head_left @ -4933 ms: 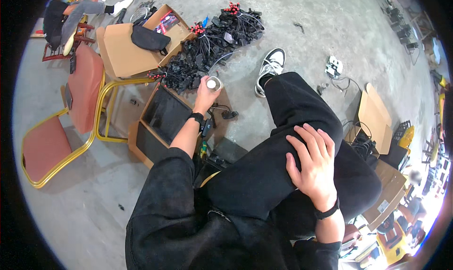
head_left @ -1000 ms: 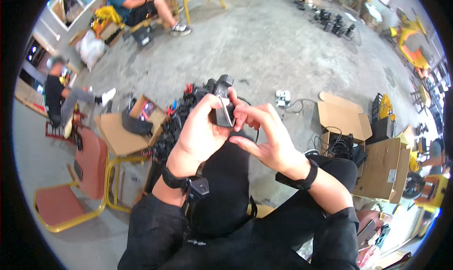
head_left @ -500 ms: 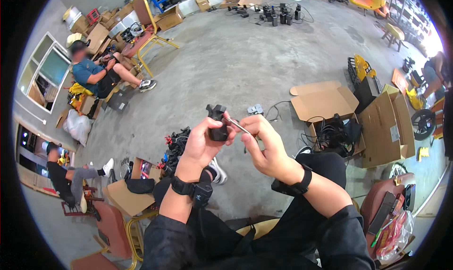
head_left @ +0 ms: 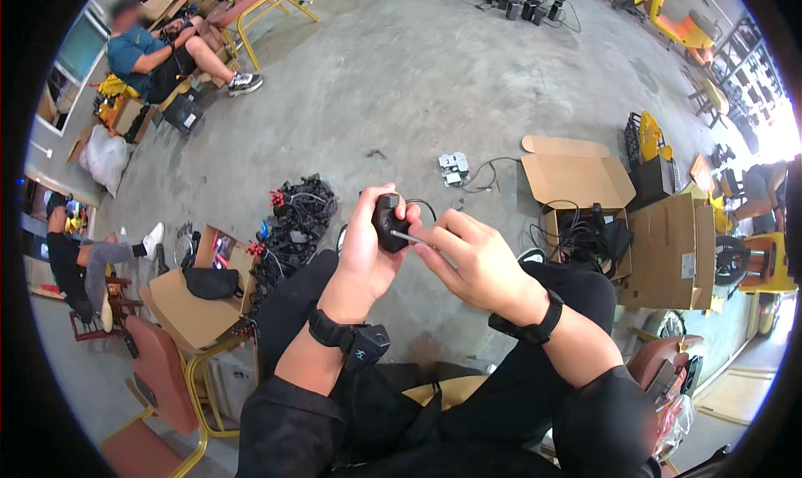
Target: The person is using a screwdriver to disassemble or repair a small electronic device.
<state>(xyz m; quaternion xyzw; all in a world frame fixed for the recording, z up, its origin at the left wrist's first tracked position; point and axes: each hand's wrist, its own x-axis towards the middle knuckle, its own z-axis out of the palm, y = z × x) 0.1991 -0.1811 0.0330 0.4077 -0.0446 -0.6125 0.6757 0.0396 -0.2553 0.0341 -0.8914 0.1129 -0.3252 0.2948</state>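
My left hand (head_left: 366,256) grips a small black plastic part (head_left: 391,215) upright above my lap, with a thin cable behind it. My right hand (head_left: 472,265) pinches a thin silver metal rod (head_left: 403,235), whose tip meets the face of the black part. Both wrists wear black strapped units. Beyond my legs lie a heap of black devices with red-tipped cables (head_left: 292,219) and a silver-grey metal piece (head_left: 454,169) with a cable on the concrete floor.
Open cardboard boxes (head_left: 568,169) lie right and left (head_left: 175,311). Red padded chairs (head_left: 159,373) stand either side. Two co-workers (head_left: 150,56) sit at left; another person (head_left: 756,190) is at far right. A yellow scooter (head_left: 677,18) stands at the back.
Earlier my left hand held a cup and my right hand rested on my leg; both then came together at the black part. The rod now lies flatter against it, and my view has shifted.
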